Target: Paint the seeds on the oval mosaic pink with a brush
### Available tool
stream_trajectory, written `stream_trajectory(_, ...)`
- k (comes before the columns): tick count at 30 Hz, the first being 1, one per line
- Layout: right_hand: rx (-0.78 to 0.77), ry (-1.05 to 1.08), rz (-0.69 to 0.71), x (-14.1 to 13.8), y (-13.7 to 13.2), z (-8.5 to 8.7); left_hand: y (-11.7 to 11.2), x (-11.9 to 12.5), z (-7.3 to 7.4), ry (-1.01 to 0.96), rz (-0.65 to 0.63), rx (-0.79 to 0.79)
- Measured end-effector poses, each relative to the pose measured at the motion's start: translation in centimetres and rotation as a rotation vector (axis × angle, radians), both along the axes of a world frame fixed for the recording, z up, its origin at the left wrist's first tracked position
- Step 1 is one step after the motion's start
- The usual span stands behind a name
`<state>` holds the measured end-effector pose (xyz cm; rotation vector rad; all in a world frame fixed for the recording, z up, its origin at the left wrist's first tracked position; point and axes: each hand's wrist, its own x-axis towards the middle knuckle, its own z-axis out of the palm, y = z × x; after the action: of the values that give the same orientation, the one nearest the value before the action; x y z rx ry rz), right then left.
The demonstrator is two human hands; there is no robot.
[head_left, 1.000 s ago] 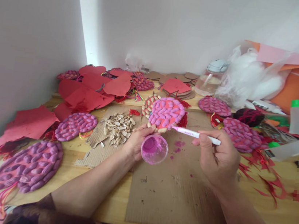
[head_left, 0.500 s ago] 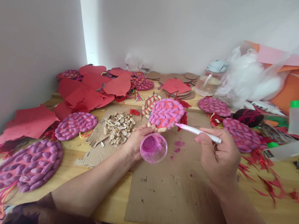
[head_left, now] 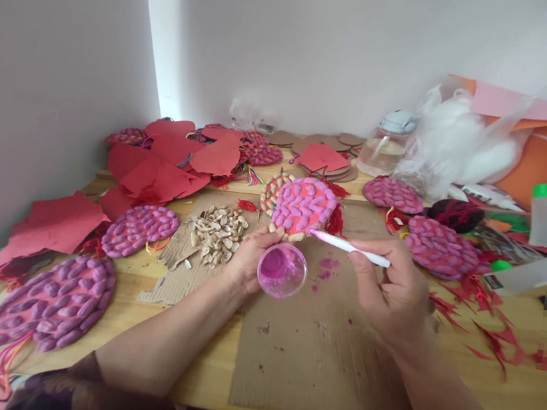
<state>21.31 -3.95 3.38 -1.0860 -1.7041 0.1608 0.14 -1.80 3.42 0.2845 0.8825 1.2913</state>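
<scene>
A pile of pale peanut shells point(head_left: 216, 232) lies on the wooden counter point(head_left: 211, 372), just left of the left hand point(head_left: 250, 256). That hand grips a small clear cup of pink paint point(head_left: 281, 271) and pinches the lower edge of a round pink shell-covered disc point(head_left: 304, 206) tilted just above the cup. Right of the cup, the right hand point(head_left: 393, 291) pinches a white paintbrush point(head_left: 349, 245), its tip beside the disc's lower right edge.

Looking forward and down from head height, sitting close over the near edge of the counter point(head_left: 209, 385). Facing the white wall point(head_left: 325, 44) behind it, taking in both forearms entering from below. Being the single view, sharing nothing.
</scene>
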Motion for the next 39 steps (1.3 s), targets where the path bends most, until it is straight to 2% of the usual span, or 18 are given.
stream_trajectory(4,0.058,-0.02,-0.049,0.0,0.0,0.2,0.1,-0.1,-0.4,0.003,0.003,0.023)
stream_trajectory(8,0.048,-0.006,0.029,0.3,0.1,-0.1,0.1,-0.1,-0.2,-0.011,0.014,0.05)
stream_trajectory(12,0.042,0.045,-0.011,0.3,0.1,-0.1,0.0,-0.1,-0.2,0.001,0.021,0.065)
stream_trajectory(17,0.075,-0.075,0.062,0.1,0.0,0.3,0.3,-0.3,-0.9,0.011,0.013,0.11)
stream_trajectory(21,0.135,-0.065,-0.057,0.0,0.1,0.3,0.3,-0.4,-1.8,0.073,0.014,0.17)
stream_trajectory(26,0.158,-0.154,0.028,-0.4,0.1,0.4,0.1,-0.4,-2.3,0.2,0.029,0.308)
stream_trajectory(30,0.225,-0.192,-0.064,-0.4,0.0,0.7,-0.1,-0.3,-2.2,0.294,0.054,0.395)
stream_trajectory(35,0.2,-0.164,0.032,-0.4,-0.2,0.9,-0.1,-0.3,-2.4,0.343,0.069,0.439)
stream_trajectory(39,0.202,-0.135,0.036,-0.5,-0.3,0.9,-0.2,-0.2,-2.3,0.336,0.061,0.438)
